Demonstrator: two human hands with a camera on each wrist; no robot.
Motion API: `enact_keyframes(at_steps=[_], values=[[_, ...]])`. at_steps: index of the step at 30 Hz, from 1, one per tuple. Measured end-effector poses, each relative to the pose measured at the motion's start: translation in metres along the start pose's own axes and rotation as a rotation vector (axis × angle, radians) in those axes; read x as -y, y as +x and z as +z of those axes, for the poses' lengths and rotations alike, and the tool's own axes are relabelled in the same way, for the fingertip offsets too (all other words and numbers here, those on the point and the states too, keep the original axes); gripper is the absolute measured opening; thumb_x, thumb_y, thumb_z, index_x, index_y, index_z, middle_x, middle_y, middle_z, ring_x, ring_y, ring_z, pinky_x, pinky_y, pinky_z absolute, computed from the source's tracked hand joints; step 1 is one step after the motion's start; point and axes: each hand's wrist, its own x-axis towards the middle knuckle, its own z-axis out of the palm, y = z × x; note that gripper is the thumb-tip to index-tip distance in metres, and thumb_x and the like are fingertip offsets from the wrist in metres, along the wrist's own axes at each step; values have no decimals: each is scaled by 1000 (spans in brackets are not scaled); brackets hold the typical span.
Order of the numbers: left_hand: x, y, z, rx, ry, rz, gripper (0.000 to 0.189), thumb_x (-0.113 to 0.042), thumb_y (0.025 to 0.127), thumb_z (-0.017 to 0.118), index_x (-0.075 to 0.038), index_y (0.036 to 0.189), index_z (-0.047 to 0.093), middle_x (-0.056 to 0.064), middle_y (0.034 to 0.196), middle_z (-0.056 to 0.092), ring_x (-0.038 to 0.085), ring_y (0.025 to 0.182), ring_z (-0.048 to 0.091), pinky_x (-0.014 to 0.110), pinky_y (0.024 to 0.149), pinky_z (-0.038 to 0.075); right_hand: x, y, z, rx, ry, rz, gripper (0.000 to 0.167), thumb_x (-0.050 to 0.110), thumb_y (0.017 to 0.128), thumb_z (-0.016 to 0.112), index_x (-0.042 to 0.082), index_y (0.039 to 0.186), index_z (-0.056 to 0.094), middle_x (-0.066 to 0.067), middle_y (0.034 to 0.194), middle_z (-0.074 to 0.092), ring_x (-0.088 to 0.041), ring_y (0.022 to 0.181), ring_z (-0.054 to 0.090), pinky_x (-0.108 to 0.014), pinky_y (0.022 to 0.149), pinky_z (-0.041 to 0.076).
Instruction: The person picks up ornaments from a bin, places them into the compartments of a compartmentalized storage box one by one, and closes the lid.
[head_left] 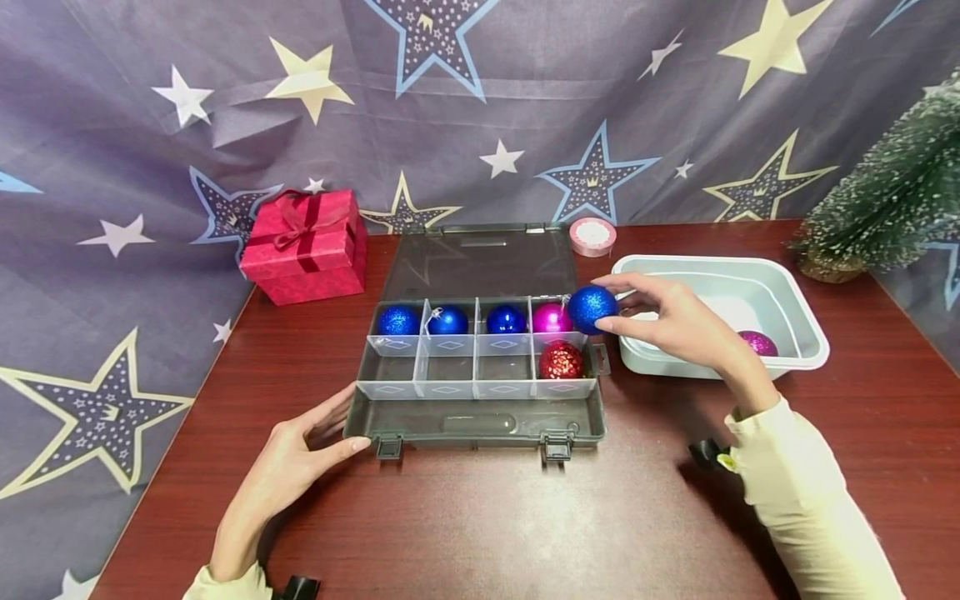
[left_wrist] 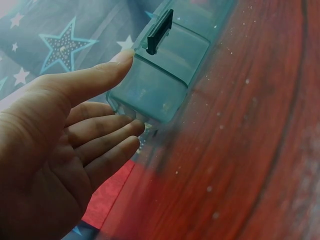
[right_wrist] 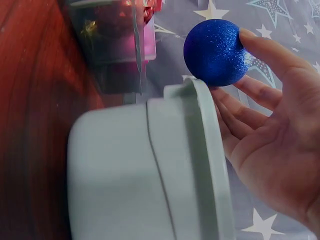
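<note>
My right hand (head_left: pixel 678 321) pinches a glittery blue Christmas ball (head_left: pixel 592 309) between thumb and fingers. The ball is held up between the right end of the divided plastic box (head_left: pixel 480 433) and a pale basin; the right wrist view shows the ball (right_wrist: pixel 215 52) above the basin's rim. Blue balls sit in the box's back row, among them a shiny one (head_left: pixel 506 319), with a pink ball (head_left: pixel 552 317) at the right end. A red ball (head_left: pixel 561 360) lies in front of the pink one. With straight fingers, my left hand (head_left: pixel 288 458) touches the box's front left corner.
The pale basin (head_left: pixel 813 354) at the right holds a purple glitter ball (head_left: pixel 759 342). Behind the box, its dark lid (head_left: pixel 480 265) lies opened back, near a pink tape roll (head_left: pixel 592 237). A red gift box (head_left: pixel 303 246) stands back left, a small frosted tree (head_left: pixel 892 179) back right.
</note>
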Motion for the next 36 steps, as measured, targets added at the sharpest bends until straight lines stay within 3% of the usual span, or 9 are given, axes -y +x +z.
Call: enact_keyframes(at_steps=[18,29,36], values=[[1,0,0,-5,12,3,71,-28,91,83,-20,154,52,6,139,64,14,119,66,13,94,49,6,18,22,79,25,-30,45,14,93,80,10,136,66,-4,109,72,-17,99,67,-30,89,55],[1,0,0,-4,25,-7,72,-30,90,84,-19,154,52,5,139,64,15,119,66,12,94,48,14,24,38,142,99,5,49,17,92,82,12,138,65,-4,113,73,-18,102,68,-32,88,56],[1,0,0,-1,15,2,71,-29,91,83,-20,154,52,6,140,63,14,120,65,13,95,48,15,29,46,154,58,-24,53,19,91,83,12,140,64,-4,119,71,-20,107,66,-41,92,56]])
